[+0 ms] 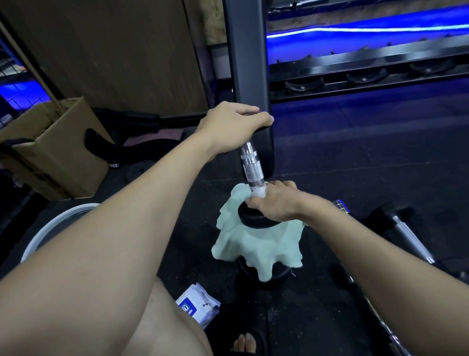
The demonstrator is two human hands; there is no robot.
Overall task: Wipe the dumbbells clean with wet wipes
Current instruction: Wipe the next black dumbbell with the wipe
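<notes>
- Knurled chrome: I see the dumbbell standing on end on the black rubber floor, its lower head resting on a crumpled pale green cloth.
- My left hand grips the top head.
- My right hand pinches a white wet wipe round the handle's base.
- The wipes packet lies near the foot.

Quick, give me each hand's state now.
Left hand: grip closed around the dumbbell's top end, holding it upright.
Right hand: grip closed on a white wet wipe, pressed against the handle's base.
</notes>
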